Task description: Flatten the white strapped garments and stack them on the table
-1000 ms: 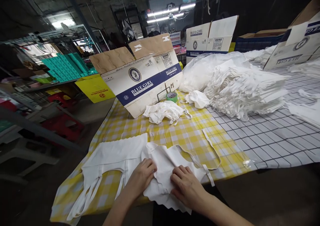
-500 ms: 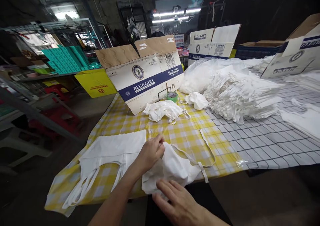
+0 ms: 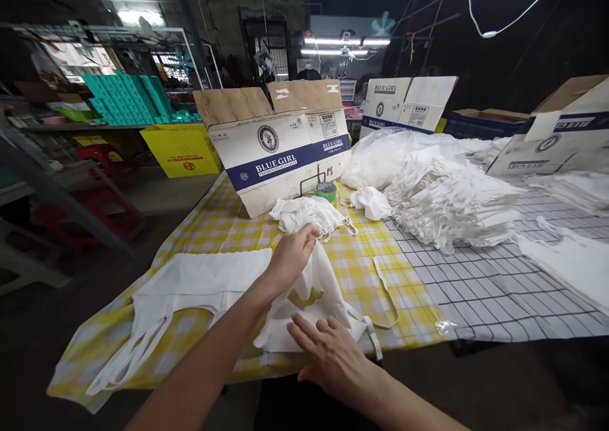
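Note:
My left hand (image 3: 291, 255) pinches the top of a white cloth bag (image 3: 318, 298) and lifts it off the yellow checked tablecloth (image 3: 223, 228). My right hand (image 3: 328, 351) lies flat with fingers spread on the bag's lower edge near the table's front. The bag's long white strap (image 3: 387, 291) loops out to the right. A flat white bag (image 3: 190, 285) lies spread to the left of my left arm.
A Blue Girl carton (image 3: 280, 145) lies on its side at the back, with a green tape roll (image 3: 327, 191) and crumpled white bags (image 3: 304, 214) before it. A tall pile of white bags (image 3: 451, 196) sits on the grid-pattern cloth (image 3: 499, 285) at right. More cartons (image 3: 561, 132) stand behind.
My left hand has closed on the bag and raised its top away from me. My right hand opened and slid to the bag's lower edge.

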`<state>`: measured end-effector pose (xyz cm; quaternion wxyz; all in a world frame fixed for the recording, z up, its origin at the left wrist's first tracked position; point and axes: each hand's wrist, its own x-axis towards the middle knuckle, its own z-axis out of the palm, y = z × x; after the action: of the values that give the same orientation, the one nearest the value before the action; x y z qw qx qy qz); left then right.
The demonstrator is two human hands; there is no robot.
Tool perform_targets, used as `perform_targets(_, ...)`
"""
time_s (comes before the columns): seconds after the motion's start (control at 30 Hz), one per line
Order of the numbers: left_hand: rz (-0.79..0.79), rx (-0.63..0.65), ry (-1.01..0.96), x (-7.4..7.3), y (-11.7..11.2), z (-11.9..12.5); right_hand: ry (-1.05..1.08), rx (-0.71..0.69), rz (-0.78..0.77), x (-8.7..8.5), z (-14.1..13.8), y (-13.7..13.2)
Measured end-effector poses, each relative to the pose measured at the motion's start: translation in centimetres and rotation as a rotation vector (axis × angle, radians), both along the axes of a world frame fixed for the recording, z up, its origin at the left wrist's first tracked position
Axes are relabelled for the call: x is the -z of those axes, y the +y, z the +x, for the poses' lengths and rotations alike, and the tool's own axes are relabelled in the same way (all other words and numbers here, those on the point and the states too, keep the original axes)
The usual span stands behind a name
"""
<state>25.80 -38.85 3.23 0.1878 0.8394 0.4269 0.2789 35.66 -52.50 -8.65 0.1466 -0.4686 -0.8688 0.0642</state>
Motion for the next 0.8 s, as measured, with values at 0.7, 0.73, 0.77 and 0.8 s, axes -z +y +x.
perform_targets(0.7, 0.136, -0.060, 0.091, 0.9, 2.8, -5.7, 0.407, 0.022, -0.527, -5.0, 2.5, -0.2)
perform_targets(0.73, 0.155, -0.067, 0.114, 1.1, 3.0, -6.4, 0.413, 0.057, -0.553, -5.7, 3.7, -0.7)
perform_targets(0.77, 0.171, -0.073, 0.142, 1.4, 3.2, -7.0, 0.414, 0.099, -0.568, -6.2, 4.9, -1.2)
perform_targets(0.8, 0.180, -0.077, 0.169, 1.7, 3.4, -7.6, 0.412, 0.147, -0.571, -6.7, 6.2, -1.5)
